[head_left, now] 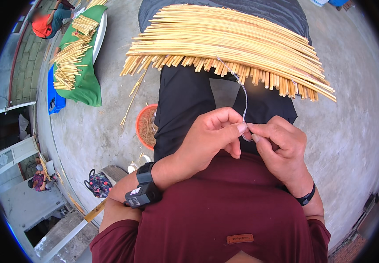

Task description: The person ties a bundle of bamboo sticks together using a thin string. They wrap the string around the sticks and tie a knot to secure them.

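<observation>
The thin string (pixel 244 98) runs from the mat of reeds (pixel 233 48) on the person's lap down to both hands — left hand (pixel 213 131) and right hand (pixel 277 142) pinch it closed. A hard tug could snap it or loosen the binding.

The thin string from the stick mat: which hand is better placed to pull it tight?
Probably the right hand. Its fingertips pinch the thin string at the loop, in line with the stick mat. The left hand pinches beside it, steadying.
</observation>
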Available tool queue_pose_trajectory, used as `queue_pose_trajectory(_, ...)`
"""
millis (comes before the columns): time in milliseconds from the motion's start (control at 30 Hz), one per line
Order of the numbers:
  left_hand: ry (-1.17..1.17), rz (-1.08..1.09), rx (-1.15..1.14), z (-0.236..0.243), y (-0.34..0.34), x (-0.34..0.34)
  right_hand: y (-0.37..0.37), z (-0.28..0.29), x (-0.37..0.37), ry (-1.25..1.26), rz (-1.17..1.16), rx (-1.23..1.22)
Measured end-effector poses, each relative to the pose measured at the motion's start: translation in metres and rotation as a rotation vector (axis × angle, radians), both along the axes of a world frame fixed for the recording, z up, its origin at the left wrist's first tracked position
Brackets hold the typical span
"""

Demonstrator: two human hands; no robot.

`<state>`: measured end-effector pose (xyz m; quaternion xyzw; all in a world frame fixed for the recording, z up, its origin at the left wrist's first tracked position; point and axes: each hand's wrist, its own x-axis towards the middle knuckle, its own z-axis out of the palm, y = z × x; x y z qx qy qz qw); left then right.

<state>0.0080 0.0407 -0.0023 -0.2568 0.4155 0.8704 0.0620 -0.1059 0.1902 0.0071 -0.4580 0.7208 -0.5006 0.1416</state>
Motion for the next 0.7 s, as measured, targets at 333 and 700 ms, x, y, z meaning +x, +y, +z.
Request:
queue_pose_trajectory(333, 0.019, 0.0, -0.04, 0.0, 0.0003, 0.0005, 0.0005, 0.0022, 0.0001, -0.003, 0.007, 0.016)
queue_pose_trajectory(700, 0.055, -0.013, -0.117, 0.0009, 0.0023, 0.0037, 0.0032, 0.002, 0.002, 0.011, 0.022, 0.018)
